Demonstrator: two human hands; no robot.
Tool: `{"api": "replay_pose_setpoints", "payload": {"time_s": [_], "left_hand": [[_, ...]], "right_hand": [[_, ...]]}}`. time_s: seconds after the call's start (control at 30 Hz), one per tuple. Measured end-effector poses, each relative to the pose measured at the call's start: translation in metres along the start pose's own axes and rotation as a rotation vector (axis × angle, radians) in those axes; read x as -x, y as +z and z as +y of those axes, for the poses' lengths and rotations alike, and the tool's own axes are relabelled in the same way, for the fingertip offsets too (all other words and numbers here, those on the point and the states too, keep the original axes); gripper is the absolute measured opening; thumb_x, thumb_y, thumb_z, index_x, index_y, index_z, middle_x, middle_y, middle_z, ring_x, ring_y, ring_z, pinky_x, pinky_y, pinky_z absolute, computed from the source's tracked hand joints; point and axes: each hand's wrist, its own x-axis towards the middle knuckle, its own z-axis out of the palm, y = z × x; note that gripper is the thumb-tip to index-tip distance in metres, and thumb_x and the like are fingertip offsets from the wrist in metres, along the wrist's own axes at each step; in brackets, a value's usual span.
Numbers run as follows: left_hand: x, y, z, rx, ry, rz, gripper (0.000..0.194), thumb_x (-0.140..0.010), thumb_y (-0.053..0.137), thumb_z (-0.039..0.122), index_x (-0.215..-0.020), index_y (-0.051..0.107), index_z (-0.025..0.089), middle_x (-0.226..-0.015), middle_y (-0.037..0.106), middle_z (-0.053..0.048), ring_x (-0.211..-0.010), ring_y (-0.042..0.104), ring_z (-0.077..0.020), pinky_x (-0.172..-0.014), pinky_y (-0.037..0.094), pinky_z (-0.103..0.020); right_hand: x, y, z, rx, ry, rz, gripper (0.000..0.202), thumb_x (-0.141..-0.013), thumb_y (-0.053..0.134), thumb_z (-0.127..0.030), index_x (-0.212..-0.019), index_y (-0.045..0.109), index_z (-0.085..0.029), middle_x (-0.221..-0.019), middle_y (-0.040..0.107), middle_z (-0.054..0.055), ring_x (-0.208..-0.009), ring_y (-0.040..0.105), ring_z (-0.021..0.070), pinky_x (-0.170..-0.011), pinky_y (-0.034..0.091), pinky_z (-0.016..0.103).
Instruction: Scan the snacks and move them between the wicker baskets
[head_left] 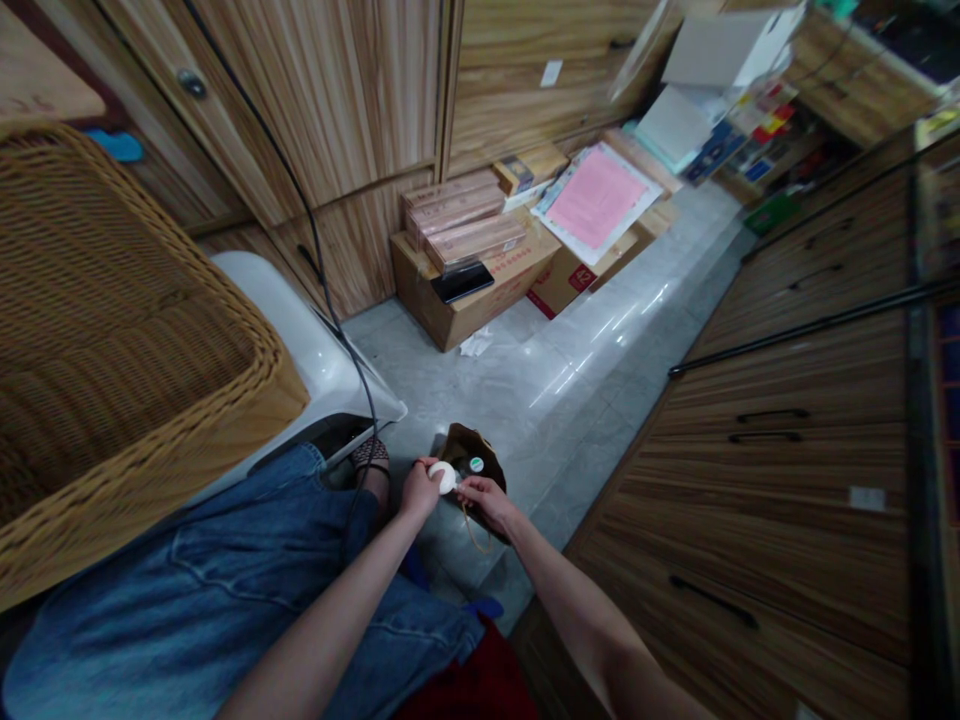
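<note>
My left hand [421, 488] is closed around the edge of a small round white disc [443, 477]. Right beside it, my right hand [484, 496] pinches a small pale bit at the disc's right edge; its exact shape is too small to tell. Both hands are over an open dark brown bag [469, 440] standing on the floor. A thin tan cord handle [474, 535] hangs at the bag's near side. Inside the bag shows a round white and green lid [476, 465], and the rest of the contents is dark.
A wicker basket [135, 260] rests on a white plastic stool [300, 340] at left, with a black cable [315, 240] hanging past it. Cardboard boxes [457, 310] carry a black phone [463, 282] and a pink sheet [598, 195]. Wooden cabinets [750, 480] line the right.
</note>
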Motion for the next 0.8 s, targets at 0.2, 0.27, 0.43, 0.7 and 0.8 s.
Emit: {"api": "replay_pose_setpoints", "payload": {"time_s": [0.2, 0.27, 0.43, 0.7, 0.8], "left_hand": [[0.006, 0.001, 0.013, -0.025, 0.05, 0.045, 0.025, -0.1, 0.072, 0.033, -0.119, 0.071, 0.016, -0.126, 0.072, -0.009, -0.117, 0.069, -0.0246, -0.105, 0.057, -0.05], [0.006, -0.001, 0.02, -0.021, 0.045, 0.09, 0.031, -0.1, 0.072, 0.035, -0.124, 0.069, 0.017, -0.132, 0.069, -0.01, -0.121, 0.067, -0.0262, -0.105, 0.057, -0.051], [0.005, -0.011, 0.045, 0.022, 0.057, 0.169, 0.023, -0.095, 0.073, 0.023, -0.116, 0.07, 0.015, -0.135, 0.068, -0.013, -0.134, 0.061, -0.0285, -0.116, 0.048, -0.05], [0.046, -0.035, 0.081, 0.179, 0.108, 0.073, 0.019, -0.084, 0.074, 0.019, -0.103, 0.069, 0.019, -0.126, 0.073, -0.012, -0.105, 0.074, -0.0234, -0.091, 0.058, -0.031], [0.073, -0.052, 0.089, 0.237, 0.138, 0.03, 0.021, -0.084, 0.076, 0.023, -0.105, 0.071, 0.02, -0.126, 0.074, -0.012, -0.106, 0.073, -0.0251, -0.083, 0.06, -0.03]], "right_hand": [[0.013, 0.002, 0.008, -0.086, 0.028, 0.029, 0.032, -0.106, 0.071, -0.037, -0.131, 0.067, -0.016, -0.127, 0.07, 0.01, -0.105, 0.073, 0.024, -0.089, 0.064, 0.043], [0.019, -0.002, 0.009, -0.093, 0.04, 0.046, 0.033, -0.107, 0.07, -0.038, -0.132, 0.067, -0.017, -0.128, 0.07, 0.01, -0.105, 0.073, 0.0242, -0.089, 0.064, 0.044], [0.01, -0.002, 0.005, 0.041, 0.087, 0.087, 0.034, -0.107, 0.07, -0.038, -0.133, 0.067, -0.017, -0.128, 0.07, 0.01, -0.105, 0.073, 0.0243, -0.089, 0.064, 0.044], [-0.01, 0.02, -0.024, 0.577, -0.083, 0.24, 0.03, -0.107, 0.07, -0.036, -0.133, 0.068, -0.021, -0.139, 0.066, 0.01, -0.118, 0.069, 0.0272, -0.1, 0.06, 0.048], [0.004, 0.016, -0.04, 0.822, -0.201, 0.38, 0.035, -0.105, 0.07, -0.028, -0.139, 0.065, -0.022, -0.157, 0.054, 0.013, -0.141, 0.054, 0.0338, -0.116, 0.047, 0.057]]}}
